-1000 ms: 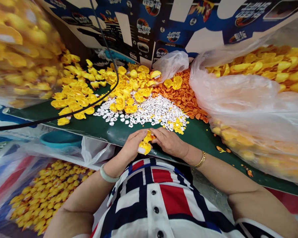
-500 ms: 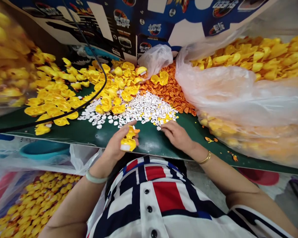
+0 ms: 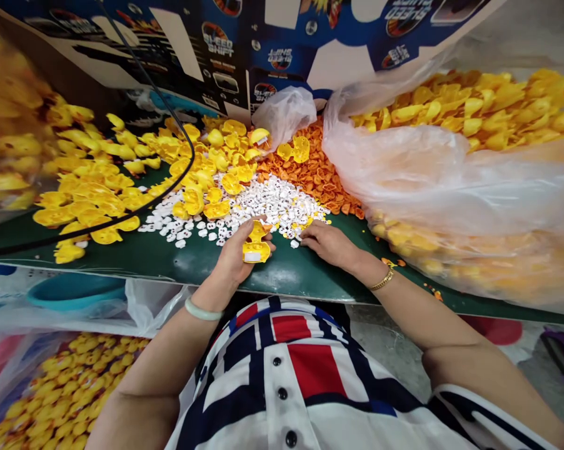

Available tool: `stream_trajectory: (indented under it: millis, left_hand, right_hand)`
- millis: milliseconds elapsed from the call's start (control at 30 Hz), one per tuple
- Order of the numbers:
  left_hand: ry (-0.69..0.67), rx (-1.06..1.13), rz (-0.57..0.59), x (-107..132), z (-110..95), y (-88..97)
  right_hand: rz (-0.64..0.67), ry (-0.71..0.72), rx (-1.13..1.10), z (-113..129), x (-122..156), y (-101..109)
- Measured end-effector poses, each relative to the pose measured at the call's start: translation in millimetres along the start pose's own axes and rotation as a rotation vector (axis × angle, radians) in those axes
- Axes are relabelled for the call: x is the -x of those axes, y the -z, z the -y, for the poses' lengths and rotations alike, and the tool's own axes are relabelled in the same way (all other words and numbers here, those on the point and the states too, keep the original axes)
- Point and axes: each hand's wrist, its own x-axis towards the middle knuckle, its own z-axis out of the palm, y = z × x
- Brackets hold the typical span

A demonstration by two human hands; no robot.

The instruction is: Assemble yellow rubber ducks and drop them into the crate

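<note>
My left hand [image 3: 237, 255] is closed round a yellow toy duck half-shell [image 3: 256, 245], its hollow side facing up; an orange beak piece shows at its upper right and a white patch at its lower end. At the near right edge of the heap of small white eye pieces [image 3: 275, 203], my right hand [image 3: 331, 245] has its fingers bent together at the table. Whatever lies between those fingertips is hidden. A few small yellow bits are mixed into the white pieces close to my right fingers.
Yellow shells [image 3: 92, 200] are piled left, orange beak pieces [image 3: 329, 172] behind. Plastic bags of yellow shells [image 3: 441, 169] bulge at right. A black cable [image 3: 122, 219] crosses the left side of the green table [image 3: 207, 265]. Below left are a teal basin [image 3: 75, 290] and several finished-looking ducks [image 3: 70, 381].
My left hand, with the duck half-shell, has moved up and right towards the white pieces. My right hand stays at the heap's edge, fingers drawn in. The view has shifted slightly.
</note>
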Motion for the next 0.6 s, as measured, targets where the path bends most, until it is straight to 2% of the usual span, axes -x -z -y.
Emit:
stream_trajectory:
  millis: [100, 200, 267, 333, 400, 500, 600]
  left_hand:
    - [-0.009, 0.009, -0.01, 1, -1, -0.4]
    - [-0.004, 0.015, -0.019, 1, -1, 0.3]
    - [0.0, 0.021, -0.016, 2, -1, 3.0]
    - [-0.003, 0.037, -0.012, 2, -1, 6.8]
    - [-0.009, 0.056, -0.009, 2, -1, 9.6]
    - [-0.02, 0.066, -0.024, 0, -1, 7.8]
    - [-0.041, 0.058, -0.065, -3, 1, 0.4]
  right_hand:
    - [0.027, -0.009, -0.006, -1, -3, 4]
    - [0.048, 0.056, -0.046, 0, -3, 8]
    - [0.001, 0.089, -0.108, -2, -1, 12]
    - [-0.103, 0.067, -0.126, -6, 6, 17]
    - [-0.149, 0.038, -0.09, -8, 15, 20]
    - [-0.074, 0.058, 0.014, -3, 26, 18]
    - [-0.035, 0.061, 0.147, 8, 25, 11]
